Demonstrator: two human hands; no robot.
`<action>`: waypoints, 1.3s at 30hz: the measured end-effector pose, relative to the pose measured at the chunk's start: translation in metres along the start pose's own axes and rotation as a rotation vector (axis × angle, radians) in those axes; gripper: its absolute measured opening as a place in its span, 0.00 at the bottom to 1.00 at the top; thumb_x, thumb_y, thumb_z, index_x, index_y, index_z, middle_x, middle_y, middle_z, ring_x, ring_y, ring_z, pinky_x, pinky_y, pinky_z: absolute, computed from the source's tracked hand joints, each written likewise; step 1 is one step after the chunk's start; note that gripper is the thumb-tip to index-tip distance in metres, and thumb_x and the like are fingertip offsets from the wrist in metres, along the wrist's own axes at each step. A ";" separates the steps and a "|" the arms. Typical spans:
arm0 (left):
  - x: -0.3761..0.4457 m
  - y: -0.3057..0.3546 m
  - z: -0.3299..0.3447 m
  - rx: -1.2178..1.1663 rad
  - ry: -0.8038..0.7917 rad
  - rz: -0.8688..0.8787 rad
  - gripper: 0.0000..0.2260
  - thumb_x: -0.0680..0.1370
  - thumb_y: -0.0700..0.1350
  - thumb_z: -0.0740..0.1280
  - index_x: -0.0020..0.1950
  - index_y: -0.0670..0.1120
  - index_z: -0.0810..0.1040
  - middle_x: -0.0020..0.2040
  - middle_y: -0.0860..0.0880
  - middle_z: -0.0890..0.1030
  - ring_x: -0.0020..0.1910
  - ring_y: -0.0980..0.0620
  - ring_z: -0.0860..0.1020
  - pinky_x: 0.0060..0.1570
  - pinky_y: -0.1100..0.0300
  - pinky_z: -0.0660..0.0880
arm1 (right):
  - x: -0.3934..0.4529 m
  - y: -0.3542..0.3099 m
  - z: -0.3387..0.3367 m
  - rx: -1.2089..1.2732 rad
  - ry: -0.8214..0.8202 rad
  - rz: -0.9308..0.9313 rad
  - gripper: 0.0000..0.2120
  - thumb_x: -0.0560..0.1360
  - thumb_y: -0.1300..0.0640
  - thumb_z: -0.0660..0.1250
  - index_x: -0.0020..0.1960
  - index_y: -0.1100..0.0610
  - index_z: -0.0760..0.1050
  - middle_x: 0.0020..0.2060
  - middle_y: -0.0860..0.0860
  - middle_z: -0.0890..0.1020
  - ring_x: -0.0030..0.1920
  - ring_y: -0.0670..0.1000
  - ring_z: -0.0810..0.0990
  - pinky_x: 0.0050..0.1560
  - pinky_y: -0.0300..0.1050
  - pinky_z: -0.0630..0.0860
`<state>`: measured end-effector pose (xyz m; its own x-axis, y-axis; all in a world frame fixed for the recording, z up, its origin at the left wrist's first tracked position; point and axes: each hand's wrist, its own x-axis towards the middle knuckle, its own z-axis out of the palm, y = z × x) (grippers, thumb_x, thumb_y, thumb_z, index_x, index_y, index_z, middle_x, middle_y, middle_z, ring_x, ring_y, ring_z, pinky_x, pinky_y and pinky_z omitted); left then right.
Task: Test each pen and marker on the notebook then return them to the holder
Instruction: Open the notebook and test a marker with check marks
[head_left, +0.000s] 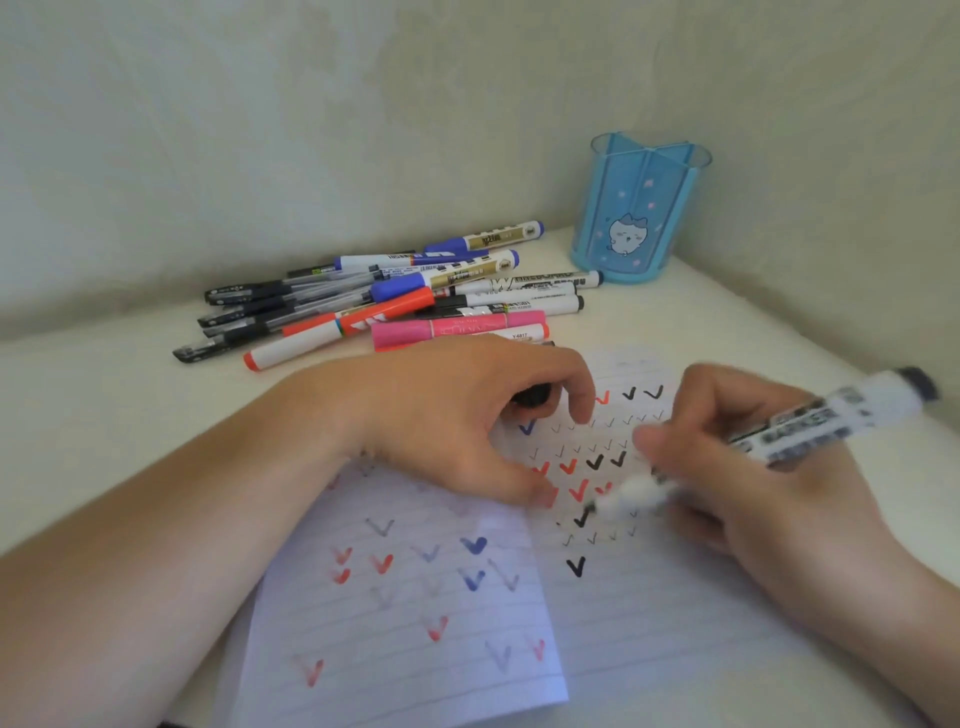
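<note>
Here, right hand (737, 457) gripping marker (810, 426), notebook (649, 623)

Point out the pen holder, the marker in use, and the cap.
pen holder (631, 228), head view, front wall.
marker (810, 423), head view, printed barrel, gripped by right hand (737, 467).
black cap (531, 397), head view, exposed end under left hand (447, 415).

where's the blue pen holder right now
In the head view the blue pen holder stands upright at the back right of the table, just right of the pile of pens and markers.
</note>
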<state>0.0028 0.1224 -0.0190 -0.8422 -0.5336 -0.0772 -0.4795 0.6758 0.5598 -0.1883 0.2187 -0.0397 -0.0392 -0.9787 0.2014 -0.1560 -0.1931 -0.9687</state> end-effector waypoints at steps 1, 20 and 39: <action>0.001 0.000 0.001 -0.017 0.033 0.018 0.18 0.72 0.46 0.72 0.58 0.58 0.70 0.46 0.55 0.74 0.48 0.54 0.74 0.49 0.57 0.73 | 0.003 -0.001 -0.003 0.077 0.030 -0.002 0.18 0.60 0.56 0.79 0.29 0.56 0.69 0.17 0.50 0.66 0.18 0.45 0.59 0.23 0.33 0.58; 0.014 -0.004 0.007 -0.112 0.398 0.173 0.06 0.79 0.48 0.67 0.55 0.50 0.79 0.41 0.57 0.81 0.40 0.60 0.78 0.42 0.66 0.73 | 0.020 0.006 -0.022 0.248 -0.027 -0.041 0.18 0.60 0.43 0.76 0.41 0.55 0.80 0.29 0.59 0.80 0.22 0.54 0.72 0.25 0.51 0.61; 0.020 -0.016 0.012 0.217 0.492 -0.052 0.24 0.76 0.60 0.67 0.70 0.56 0.69 0.65 0.60 0.70 0.64 0.60 0.66 0.66 0.66 0.62 | 0.037 0.002 -0.033 0.030 -0.249 -0.187 0.34 0.63 0.29 0.70 0.58 0.54 0.80 0.40 0.56 0.83 0.36 0.56 0.81 0.32 0.39 0.73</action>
<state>-0.0094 0.1072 -0.0395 -0.6261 -0.7091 0.3245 -0.6013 0.7039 0.3780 -0.2221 0.1843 -0.0290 0.2313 -0.9123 0.3380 -0.1088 -0.3695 -0.9228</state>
